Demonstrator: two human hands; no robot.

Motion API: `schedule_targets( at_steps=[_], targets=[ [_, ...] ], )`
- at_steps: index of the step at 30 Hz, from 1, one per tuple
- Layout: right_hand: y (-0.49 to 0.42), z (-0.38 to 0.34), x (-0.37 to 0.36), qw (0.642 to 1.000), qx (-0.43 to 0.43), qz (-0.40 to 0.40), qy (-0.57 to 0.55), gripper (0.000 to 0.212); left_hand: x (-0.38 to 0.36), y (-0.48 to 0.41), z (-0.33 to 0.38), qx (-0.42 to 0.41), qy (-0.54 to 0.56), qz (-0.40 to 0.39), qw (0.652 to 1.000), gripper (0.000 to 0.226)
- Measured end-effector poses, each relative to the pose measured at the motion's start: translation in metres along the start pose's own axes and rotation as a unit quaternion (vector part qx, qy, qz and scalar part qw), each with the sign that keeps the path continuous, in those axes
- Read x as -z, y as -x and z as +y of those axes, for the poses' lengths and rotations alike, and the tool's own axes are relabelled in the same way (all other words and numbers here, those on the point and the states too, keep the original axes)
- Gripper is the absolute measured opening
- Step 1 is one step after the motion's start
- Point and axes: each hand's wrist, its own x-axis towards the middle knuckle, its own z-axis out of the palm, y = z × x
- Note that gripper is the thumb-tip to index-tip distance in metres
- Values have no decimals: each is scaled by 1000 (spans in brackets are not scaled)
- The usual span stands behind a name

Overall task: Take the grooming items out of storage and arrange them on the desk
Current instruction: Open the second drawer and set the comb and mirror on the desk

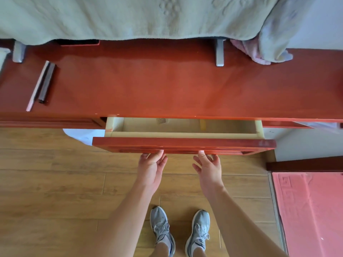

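A person stands at a red-brown wooden desk, seen from above. At the desk's far left, a dark rod lies touching a pale flat strip, both angled toward the front edge, near a grey metal foot at the back. A pale green cloth drapes over whatever stands along the rear of the desk, its hem hanging above the top. Below the desk's front edge, a drawer with pale inner walls stands partly pulled out, and its red front panel juts toward the person. The narrow part of its inside that shows holds a small dark hatched object and, further right, a yellow piece, both half hidden under the desk top; whether either is a grooming item cannot be told. The left hand reaches up to the lower edge of the front panel, fingers loosely spread and touching the wood, the tips partly tucked beneath it. Just beside it, the right hand meets the same edge the same way, fingers fanned wide. A second metal foot sits at the back right, near a bunched pink and lilac cloth. Grey trainers stand on the wood floor, and a pink mat lies at far right.
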Motion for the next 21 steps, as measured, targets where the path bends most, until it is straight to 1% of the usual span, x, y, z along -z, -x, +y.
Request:
schedule_targets(
  at_steps=[6,13,21],
  targets=[
    [28,19,21,1000,-12,0,-2,21,26,24,-16,3,0,5,1000,24],
    [55,44,50,1000,-18,-16,3,23,51,56,-37,-9,11,17,1000,32],
    [79,59,72,999,-27,-25,15,25,68,85,-53,-12,18,26,999,35]
  ],
)
